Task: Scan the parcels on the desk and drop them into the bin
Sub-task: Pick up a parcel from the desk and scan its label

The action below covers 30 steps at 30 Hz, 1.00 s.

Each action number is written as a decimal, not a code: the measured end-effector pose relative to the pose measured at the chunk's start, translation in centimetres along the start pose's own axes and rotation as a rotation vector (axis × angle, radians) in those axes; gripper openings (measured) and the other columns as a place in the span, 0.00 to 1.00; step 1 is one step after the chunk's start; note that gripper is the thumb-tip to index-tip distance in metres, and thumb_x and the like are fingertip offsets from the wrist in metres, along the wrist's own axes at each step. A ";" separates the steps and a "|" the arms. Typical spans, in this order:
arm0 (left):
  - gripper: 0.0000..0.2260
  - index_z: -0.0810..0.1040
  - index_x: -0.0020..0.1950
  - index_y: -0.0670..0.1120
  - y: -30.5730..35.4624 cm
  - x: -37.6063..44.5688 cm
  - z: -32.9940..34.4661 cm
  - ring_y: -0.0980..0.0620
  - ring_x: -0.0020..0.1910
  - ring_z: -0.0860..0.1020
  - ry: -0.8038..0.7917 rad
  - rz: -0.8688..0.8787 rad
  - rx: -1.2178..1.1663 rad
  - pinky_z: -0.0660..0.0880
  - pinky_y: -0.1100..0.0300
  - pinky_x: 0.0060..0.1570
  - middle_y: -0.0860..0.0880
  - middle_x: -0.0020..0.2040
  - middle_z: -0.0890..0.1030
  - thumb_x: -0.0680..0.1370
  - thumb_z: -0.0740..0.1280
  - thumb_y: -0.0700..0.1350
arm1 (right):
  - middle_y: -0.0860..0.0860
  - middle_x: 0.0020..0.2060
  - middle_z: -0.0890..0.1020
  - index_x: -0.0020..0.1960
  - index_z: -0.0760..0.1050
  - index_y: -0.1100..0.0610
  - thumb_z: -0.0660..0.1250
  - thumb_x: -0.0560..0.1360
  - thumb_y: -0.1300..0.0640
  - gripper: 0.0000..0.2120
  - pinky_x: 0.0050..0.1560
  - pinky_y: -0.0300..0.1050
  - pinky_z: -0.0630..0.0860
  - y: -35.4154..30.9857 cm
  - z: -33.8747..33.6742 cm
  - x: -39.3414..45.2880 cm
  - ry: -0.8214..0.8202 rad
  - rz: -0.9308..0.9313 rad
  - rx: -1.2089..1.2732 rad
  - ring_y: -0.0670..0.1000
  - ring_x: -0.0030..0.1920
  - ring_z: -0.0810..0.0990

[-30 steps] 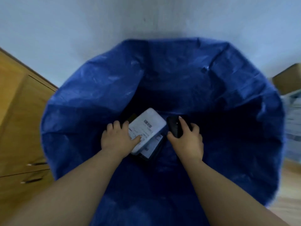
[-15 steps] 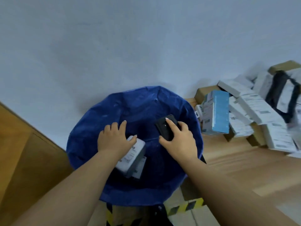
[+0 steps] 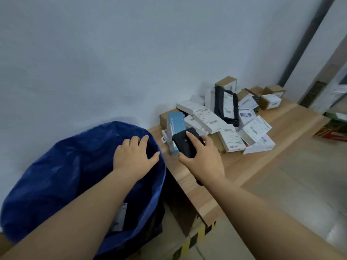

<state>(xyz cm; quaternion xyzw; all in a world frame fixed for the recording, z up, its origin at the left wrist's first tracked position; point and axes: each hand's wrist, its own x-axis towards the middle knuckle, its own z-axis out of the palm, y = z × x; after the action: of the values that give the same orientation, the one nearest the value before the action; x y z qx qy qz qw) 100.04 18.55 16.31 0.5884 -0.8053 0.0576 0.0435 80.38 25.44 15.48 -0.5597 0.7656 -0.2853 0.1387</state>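
Left forearm hides most of a labelled parcel in bin

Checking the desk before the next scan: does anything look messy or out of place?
The parcels lie in a loose, tilted heap against the wall, not stacked. A blue box stands on end near the desk edge, beside the scanner.

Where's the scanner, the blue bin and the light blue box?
scanner [image 3: 185, 142], head view, black top face.
blue bin [image 3: 62, 166], head view, inner wall.
light blue box [image 3: 175, 122], head view, upper face.
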 end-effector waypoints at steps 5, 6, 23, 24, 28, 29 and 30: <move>0.29 0.67 0.73 0.48 9.3 2.2 -1.4 0.45 0.61 0.72 0.063 0.047 -0.052 0.70 0.52 0.54 0.46 0.65 0.74 0.78 0.57 0.64 | 0.50 0.71 0.65 0.77 0.60 0.36 0.67 0.73 0.37 0.34 0.64 0.56 0.74 7.5 -6.5 1.6 0.071 0.027 0.003 0.55 0.67 0.71; 0.29 0.68 0.72 0.48 11.4 2.8 -1.4 0.45 0.60 0.73 0.077 0.050 -0.055 0.70 0.53 0.54 0.46 0.64 0.75 0.78 0.57 0.64 | 0.49 0.71 0.65 0.77 0.60 0.36 0.67 0.73 0.38 0.34 0.63 0.55 0.75 9.2 -7.8 2.0 0.076 0.023 -0.001 0.55 0.66 0.71; 0.31 0.61 0.77 0.50 43.0 13.6 0.6 0.46 0.64 0.70 0.068 0.124 -0.099 0.69 0.52 0.59 0.48 0.69 0.71 0.79 0.55 0.66 | 0.46 0.70 0.66 0.76 0.61 0.35 0.66 0.70 0.36 0.35 0.61 0.55 0.76 35.8 -26.0 12.7 0.163 0.098 -0.032 0.53 0.66 0.72; 0.31 0.62 0.77 0.50 44.1 15.0 0.6 0.46 0.64 0.70 0.073 0.132 -0.096 0.69 0.52 0.58 0.48 0.68 0.72 0.78 0.55 0.66 | 0.46 0.71 0.66 0.76 0.60 0.35 0.66 0.70 0.36 0.35 0.61 0.56 0.76 37.0 -26.5 13.7 0.167 0.110 -0.030 0.53 0.65 0.72; 0.31 0.65 0.76 0.50 48.2 20.4 1.4 0.46 0.63 0.72 0.100 0.150 -0.097 0.70 0.52 0.57 0.47 0.67 0.73 0.78 0.56 0.66 | 0.46 0.71 0.65 0.75 0.60 0.34 0.66 0.71 0.36 0.34 0.59 0.55 0.77 40.8 -27.9 18.5 0.159 0.134 -0.050 0.54 0.65 0.72; 0.31 0.65 0.76 0.50 49.1 21.8 1.7 0.46 0.63 0.72 0.103 0.153 -0.093 0.70 0.52 0.57 0.47 0.66 0.73 0.78 0.56 0.66 | 0.46 0.71 0.65 0.75 0.60 0.34 0.66 0.71 0.37 0.34 0.59 0.54 0.77 41.5 -28.3 19.8 0.159 0.138 -0.052 0.54 0.66 0.71; 0.31 0.64 0.76 0.50 49.9 23.2 2.0 0.46 0.63 0.72 0.099 0.153 -0.089 0.69 0.53 0.58 0.48 0.67 0.73 0.78 0.55 0.66 | 0.46 0.71 0.65 0.76 0.60 0.34 0.67 0.71 0.37 0.34 0.59 0.54 0.77 42.2 -28.7 21.2 0.164 0.146 -0.050 0.53 0.66 0.71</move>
<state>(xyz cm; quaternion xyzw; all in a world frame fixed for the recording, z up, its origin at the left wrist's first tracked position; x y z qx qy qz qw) 45.39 11.39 15.50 0.5189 -0.8467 0.0538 0.1048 25.21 22.60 15.63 -0.4807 0.8199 -0.3000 0.0821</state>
